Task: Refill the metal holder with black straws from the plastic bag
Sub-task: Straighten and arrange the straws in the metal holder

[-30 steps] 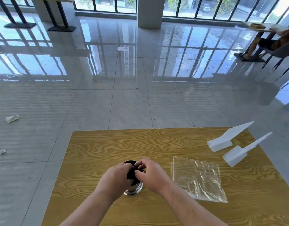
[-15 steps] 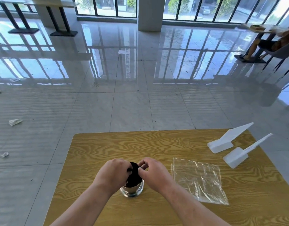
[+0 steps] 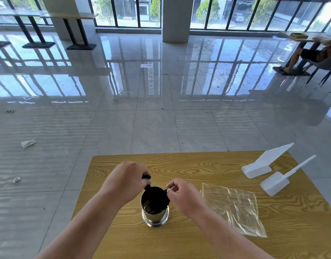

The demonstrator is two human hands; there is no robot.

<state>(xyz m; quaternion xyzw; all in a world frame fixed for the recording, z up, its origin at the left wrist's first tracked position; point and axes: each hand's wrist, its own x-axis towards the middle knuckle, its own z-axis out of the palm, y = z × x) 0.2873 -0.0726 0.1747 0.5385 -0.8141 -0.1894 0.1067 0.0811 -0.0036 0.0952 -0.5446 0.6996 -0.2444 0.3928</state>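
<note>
Straws [image 3: 155,201] an indistinct black mass in metal holder [image 3: 155,216], left hand [image 3: 125,182] gripping some, right hand [image 3: 183,195] pinching others

Holder [image 3: 155,217]: shiny silver metal.
Straws [image 3: 155,200], in the holder and in my left hand [image 3: 123,181]: black.
Bag [image 3: 233,208], right of the holder: clear, white glints on creases.
Table [image 3: 198,165], under the holder: yellow-tan, swirling brown grain.
Scoops [image 3: 261,163], far right of the holder: white.

no readable text, brands or numbers, metal holder [image 3: 155,216] and plastic bag [image 3: 233,208] show no legible print, faint vertical characters reflected in glossy floor [image 3: 150,81], too blurred to read
</note>
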